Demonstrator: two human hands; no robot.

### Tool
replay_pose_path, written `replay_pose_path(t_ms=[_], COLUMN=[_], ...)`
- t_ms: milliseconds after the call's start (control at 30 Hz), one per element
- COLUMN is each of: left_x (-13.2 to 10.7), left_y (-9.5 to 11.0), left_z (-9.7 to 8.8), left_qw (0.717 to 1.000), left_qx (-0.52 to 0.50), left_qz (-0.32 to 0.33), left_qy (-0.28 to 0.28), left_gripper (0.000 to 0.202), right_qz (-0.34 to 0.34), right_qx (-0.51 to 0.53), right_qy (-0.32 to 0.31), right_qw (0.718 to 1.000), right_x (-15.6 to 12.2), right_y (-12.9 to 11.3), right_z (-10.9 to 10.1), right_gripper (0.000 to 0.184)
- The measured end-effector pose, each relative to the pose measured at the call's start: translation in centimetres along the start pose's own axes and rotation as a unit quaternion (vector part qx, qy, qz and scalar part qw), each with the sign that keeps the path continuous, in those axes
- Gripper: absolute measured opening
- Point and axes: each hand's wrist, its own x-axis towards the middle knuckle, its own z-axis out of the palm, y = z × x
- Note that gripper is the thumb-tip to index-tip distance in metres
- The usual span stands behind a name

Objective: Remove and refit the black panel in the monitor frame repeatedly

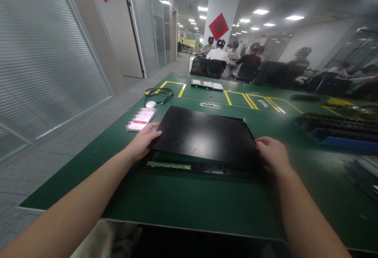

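A flat black display panel [203,132], glossy with a light reflection in its middle, lies tilted between my hands. My left hand [145,140] is closed on its left edge, thumb on top and fingers underneath. At the right edge my right hand [272,151] pinches the panel near its corner. Below the panel's near edge shows a black frame [224,170] with a long green circuit board [168,166] at its left part. The panel covers most of this frame, and a thin dark rim shows at the far right corner.
The green table [189,199] carries a phone [141,119], a white mouse [151,104] and a coiled black cable [161,95] at left. Farther back lies a tray of metallic parts [207,84]. A blue tray [348,141] holds dark parts at right. Several people sit beyond.
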Motion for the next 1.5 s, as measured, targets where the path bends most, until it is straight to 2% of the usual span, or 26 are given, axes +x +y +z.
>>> replay_pose_path(t_ms=[933,1500], left_x=[-0.13,-0.22], left_y=[0.07,0.13], left_z=[-0.05,0.18], left_qw=[1.0,1.0], left_qx=[0.008,0.004], left_qz=[0.002,-0.001], left_qy=[0.004,0.01], left_gripper=[0.039,0.037], right_qz=[-0.002,0.021], right_qx=[0.03,0.087], right_qy=[0.008,0.003], right_qw=[1.0,0.996], right_x=[0.2,-0.48], right_y=[0.31,-0.42], right_z=[0.26,-0.37], right_gripper=[0.036,0.056])
